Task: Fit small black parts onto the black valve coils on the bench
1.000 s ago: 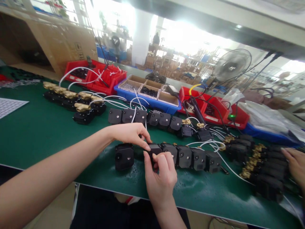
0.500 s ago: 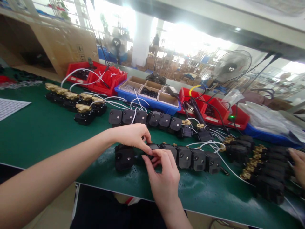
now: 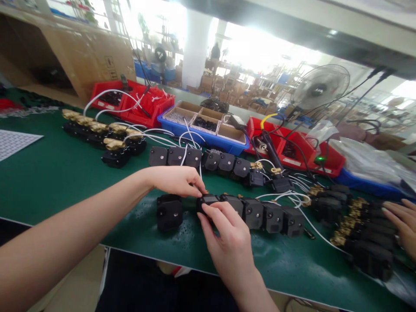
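My right hand (image 3: 232,242) grips the near side of a black valve actuator (image 3: 209,199) between thumb and fingers. At that actuator's back left, my left hand (image 3: 177,181) has its fingers curled onto it, near a small brass part. The palm side and some fingertips are hidden. A separate black actuator (image 3: 169,213) stands to the left of the held one, with a screw on its face. To the right, several like actuators (image 3: 252,214) stand side by side in a row.
Behind are more actuators (image 3: 225,162), a blue divided tray (image 3: 208,138) of small parts and red bins (image 3: 147,108). Brass-fitted units (image 3: 115,145) lie left, white cables (image 3: 295,196) right. Another person's hand (image 3: 403,223) rests by units at the far right.
The held actuator now shows its top face more, and my right hand's fingers have shifted along its side. My left fingers have closed in at its back. The other person's hand has flattened out.
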`<state>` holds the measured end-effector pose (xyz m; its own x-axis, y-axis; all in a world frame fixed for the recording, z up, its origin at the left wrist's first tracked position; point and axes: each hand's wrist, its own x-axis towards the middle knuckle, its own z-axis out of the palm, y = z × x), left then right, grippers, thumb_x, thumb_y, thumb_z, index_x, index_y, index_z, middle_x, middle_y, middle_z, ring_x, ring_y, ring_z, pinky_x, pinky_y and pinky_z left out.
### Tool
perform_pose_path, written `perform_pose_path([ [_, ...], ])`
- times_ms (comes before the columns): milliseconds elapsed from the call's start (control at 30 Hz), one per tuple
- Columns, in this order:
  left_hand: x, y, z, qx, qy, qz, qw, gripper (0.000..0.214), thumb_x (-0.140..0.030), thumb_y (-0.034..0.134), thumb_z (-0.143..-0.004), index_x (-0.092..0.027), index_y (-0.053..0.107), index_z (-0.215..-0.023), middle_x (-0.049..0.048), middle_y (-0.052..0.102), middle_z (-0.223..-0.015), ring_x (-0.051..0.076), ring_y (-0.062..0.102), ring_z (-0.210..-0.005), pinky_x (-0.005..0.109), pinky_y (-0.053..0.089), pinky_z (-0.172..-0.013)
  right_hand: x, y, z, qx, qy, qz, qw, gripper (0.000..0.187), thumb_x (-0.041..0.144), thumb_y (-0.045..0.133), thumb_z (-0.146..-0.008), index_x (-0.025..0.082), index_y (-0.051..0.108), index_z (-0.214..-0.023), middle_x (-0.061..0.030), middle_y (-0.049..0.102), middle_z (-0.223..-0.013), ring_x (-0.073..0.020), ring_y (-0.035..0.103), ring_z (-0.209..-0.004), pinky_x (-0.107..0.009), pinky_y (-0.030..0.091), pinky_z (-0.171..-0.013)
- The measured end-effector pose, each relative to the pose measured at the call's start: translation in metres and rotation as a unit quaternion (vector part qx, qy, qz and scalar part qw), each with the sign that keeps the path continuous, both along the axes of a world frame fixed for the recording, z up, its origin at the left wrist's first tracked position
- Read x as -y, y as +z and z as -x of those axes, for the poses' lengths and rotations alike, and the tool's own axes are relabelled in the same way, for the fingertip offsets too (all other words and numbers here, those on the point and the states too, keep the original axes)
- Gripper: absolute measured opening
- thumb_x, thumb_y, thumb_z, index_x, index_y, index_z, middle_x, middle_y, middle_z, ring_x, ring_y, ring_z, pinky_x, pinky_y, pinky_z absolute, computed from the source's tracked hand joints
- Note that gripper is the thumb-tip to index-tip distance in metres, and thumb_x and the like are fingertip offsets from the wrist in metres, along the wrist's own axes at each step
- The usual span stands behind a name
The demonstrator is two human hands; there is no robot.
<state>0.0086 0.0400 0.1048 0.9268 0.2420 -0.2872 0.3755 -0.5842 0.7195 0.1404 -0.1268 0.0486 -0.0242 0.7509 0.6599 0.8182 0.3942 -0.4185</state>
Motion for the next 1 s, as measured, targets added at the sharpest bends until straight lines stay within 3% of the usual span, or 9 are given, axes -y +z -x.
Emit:
perform_pose_path([
  [200, -0.002, -0.003, -0.003, 0.028, -0.015, -0.031, 0.999, 0.033, -0.028, 0.058, -0.09, -0.008, 0.076, -0.108, 0.0043, 0.073, -0.075, 0.011, 0.055, -0.058, 0.018, 0.042, -0.056, -0.002, -0.013, 0.001, 0.002, -0.035, -0.074, 0.997, 0.005, 0.014, 0.063, -0.095, 0.013, 0.065, -0.099, -0.0046, 0.06, -0.081, -0.0129, 0.058, -0.074, -0.025, 0.054, -0.07],
  [367, 0.001, 0.0, -0.004, 0.047, -0.021, -0.048, 0.998, 0.025, -0.021, 0.059, -0.089, -0.011, 0.077, -0.104, 0.0075, 0.078, -0.096, 0.015, 0.067, -0.08, 0.018, 0.046, -0.072, -0.005, -0.017, 0.008, -0.004, -0.059, -0.095, 0.994, 0.006, 0.013, 0.065, -0.093, 0.013, 0.061, -0.088, -0.004, 0.057, -0.078, -0.0127, 0.054, -0.07, -0.024, 0.05, -0.064],
  [600, 0.004, -0.001, -0.005, 0.055, -0.011, -0.066, 0.996, 0.024, -0.021, 0.059, -0.089, -0.01, 0.078, -0.098, 0.0071, 0.079, -0.09, 0.014, 0.064, -0.073, 0.019, 0.045, -0.069, -0.005, -0.026, 0.02, -0.057, -0.103, -0.129, 0.985, 0.014, 0.011, 0.068, -0.09, 0.016, 0.057, -0.083, -0.002, 0.055, -0.075, -0.0108, 0.052, -0.066, -0.022, 0.047, -0.061],
  [800, 0.004, -0.002, -0.004, 0.066, -0.012, -0.066, 0.996, 0.024, -0.02, 0.059, -0.088, -0.01, 0.078, -0.097, 0.0061, 0.078, -0.084, 0.013, 0.063, -0.07, 0.018, 0.044, -0.067, -0.001, -0.024, 0.015, -0.061, -0.068, -0.101, 0.991, 0.009, 0.007, 0.064, -0.092, 0.014, 0.065, -0.097, -0.0041, 0.059, -0.081, -0.012, 0.056, -0.072, -0.024, 0.051, -0.066],
  [900, 0.006, -0.002, -0.004, 0.076, -0.005, -0.066, 0.995, 0.023, -0.022, 0.059, -0.087, -0.011, 0.079, -0.094, 0.0052, 0.078, -0.083, 0.014, 0.063, -0.07, 0.019, 0.044, -0.067, -0.002, -0.022, 0.015, -0.047, -0.071, -0.093, 0.992, 0.005, 0.009, 0.063, -0.093, 0.014, 0.064, -0.092, -0.003, 0.057, -0.077, -0.0111, 0.053, -0.068, -0.022, 0.048, -0.061],
  [1000, 0.007, -0.003, -0.003, 0.085, 0.005, -0.064, 0.994, 0.023, -0.025, 0.06, -0.087, -0.013, 0.079, -0.093, 0.0034, 0.077, -0.079, 0.013, 0.063, -0.068, 0.019, 0.044, -0.066, -0.006, -0.024, 0.018, -0.033, -0.099, -0.104, 0.989, 0.013, 0.013, 0.064, -0.093, 0.016, 0.059, -0.082, -0.0008, 0.052, -0.073, -0.0101, 0.049, -0.063, -0.021, 0.044, -0.057],
])
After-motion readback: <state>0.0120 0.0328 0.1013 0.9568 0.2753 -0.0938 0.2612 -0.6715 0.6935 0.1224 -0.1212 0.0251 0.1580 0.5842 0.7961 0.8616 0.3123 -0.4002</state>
